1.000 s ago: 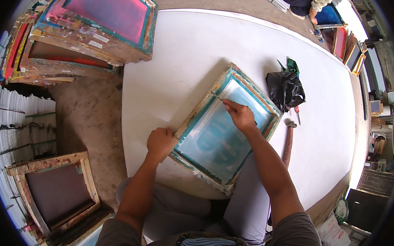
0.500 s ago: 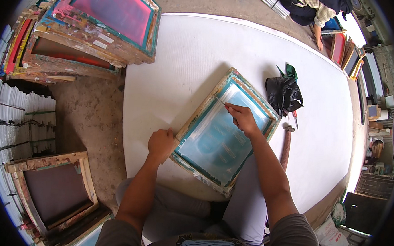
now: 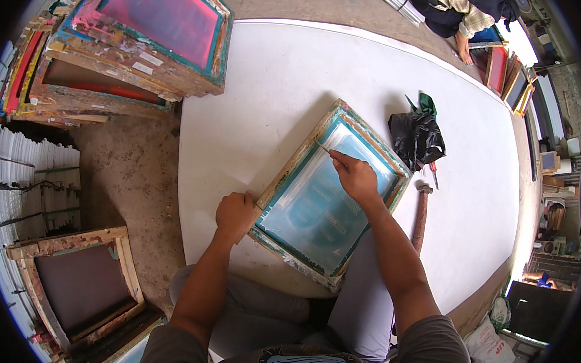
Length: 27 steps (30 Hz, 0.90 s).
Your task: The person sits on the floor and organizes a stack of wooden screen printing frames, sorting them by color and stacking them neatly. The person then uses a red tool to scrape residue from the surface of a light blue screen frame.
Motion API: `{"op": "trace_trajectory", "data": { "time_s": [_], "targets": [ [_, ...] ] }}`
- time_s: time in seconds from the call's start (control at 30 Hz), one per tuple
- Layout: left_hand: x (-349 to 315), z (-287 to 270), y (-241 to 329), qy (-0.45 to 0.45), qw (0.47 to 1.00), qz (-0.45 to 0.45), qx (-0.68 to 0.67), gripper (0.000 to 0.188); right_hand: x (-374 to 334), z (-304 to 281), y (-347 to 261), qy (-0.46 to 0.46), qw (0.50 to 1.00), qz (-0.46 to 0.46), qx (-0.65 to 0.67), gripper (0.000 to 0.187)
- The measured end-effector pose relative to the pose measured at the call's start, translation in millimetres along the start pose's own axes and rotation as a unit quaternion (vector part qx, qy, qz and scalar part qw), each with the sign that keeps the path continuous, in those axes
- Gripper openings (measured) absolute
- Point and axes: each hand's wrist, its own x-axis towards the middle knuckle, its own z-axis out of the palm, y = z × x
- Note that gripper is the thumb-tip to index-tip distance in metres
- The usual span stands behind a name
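Note:
A wooden screen-printing frame (image 3: 279, 181) with a light-blue mesh lies aslant on the white table, its lower end by my legs. My left hand (image 3: 236, 213) is closed on its left edge, near the lower corner. Over the upper part of the mesh, my right hand (image 3: 356, 178) pinches a thin, dark, pointed tool (image 3: 323, 147). The tool's tip reaches the teal border along the frame's upper left side; its exact kind is too small to tell. Pale patterned marks show on the mesh below my right hand.
Right of the frame lie a black plastic bag (image 3: 417, 139), a red-handled tool (image 3: 434, 176) and a hammer (image 3: 421, 218). Stacked screens (image 3: 146, 59) stand at the upper left, another frame (image 3: 74, 288) at the lower left. A person in a plaid sleeve (image 3: 476, 20) is beyond the table.
My right hand and the tool have shifted only slightly along the frame's left border. My left hand stays on the edge. Beyond the table, the other person has moved a little.

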Motion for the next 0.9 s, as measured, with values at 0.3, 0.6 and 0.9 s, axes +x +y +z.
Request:
{"op": "trace_trajectory", "data": {
  "time_s": [0.3, 0.6, 0.9],
  "targets": [
    [-2, 2, 1, 0.008, 1.000, 0.009, 0.013, 0.053, -3, -11, -51, -0.079, 0.983, 0.055, -0.159, 0.034],
    [-5, 2, 3, 0.018, 1.000, 0.005, 0.018, 0.054, 1, 13, -5, -0.001, 0.999, -0.041, -0.005, 0.032],
    [-5, -6, 8, -0.010, 1.000, 0.000, 0.016, 0.057, 2, 21, 12, -0.030, 0.999, -0.016, 0.011, 0.039]
  ]
}}
